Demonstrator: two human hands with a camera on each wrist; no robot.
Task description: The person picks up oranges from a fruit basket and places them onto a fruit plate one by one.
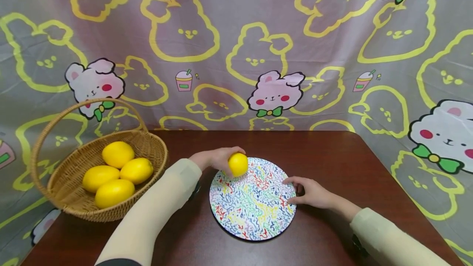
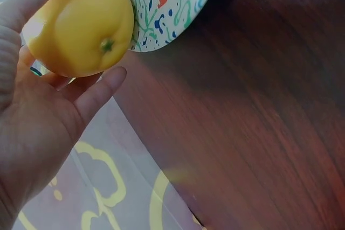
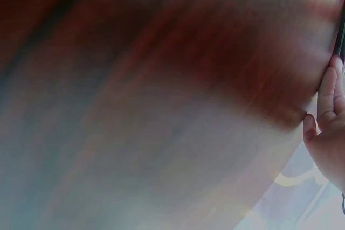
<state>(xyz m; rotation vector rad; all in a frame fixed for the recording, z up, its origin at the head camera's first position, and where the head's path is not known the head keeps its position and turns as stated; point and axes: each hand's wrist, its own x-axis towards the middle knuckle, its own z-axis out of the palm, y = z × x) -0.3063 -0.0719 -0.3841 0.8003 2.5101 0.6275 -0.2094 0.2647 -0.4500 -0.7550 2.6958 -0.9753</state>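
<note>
My left hand [image 1: 221, 160] holds a yellow lemon [image 1: 238, 164] at the upper left part of a round board with multicoloured squiggles [image 1: 255, 200]. In the left wrist view, fingers and thumb curve round the lemon [image 2: 81, 25], its small green stem end showing, and the board [image 2: 161, 12] lies behind it. At the board's right rim is my right hand [image 1: 312, 193], thumb and fingers spread apart, fingertips right at the edge. The right wrist view catches only part of that hand [image 3: 326, 127], with its fingers fairly straight.
A wicker basket [image 1: 159, 149] with a tall arched handle stands at the left, partly behind my left forearm. Several lemons [image 1: 118, 154] lie in it. The dark wooden table [image 1: 314, 147] ends at a patterned cloth backdrop [image 1: 229, 106].
</note>
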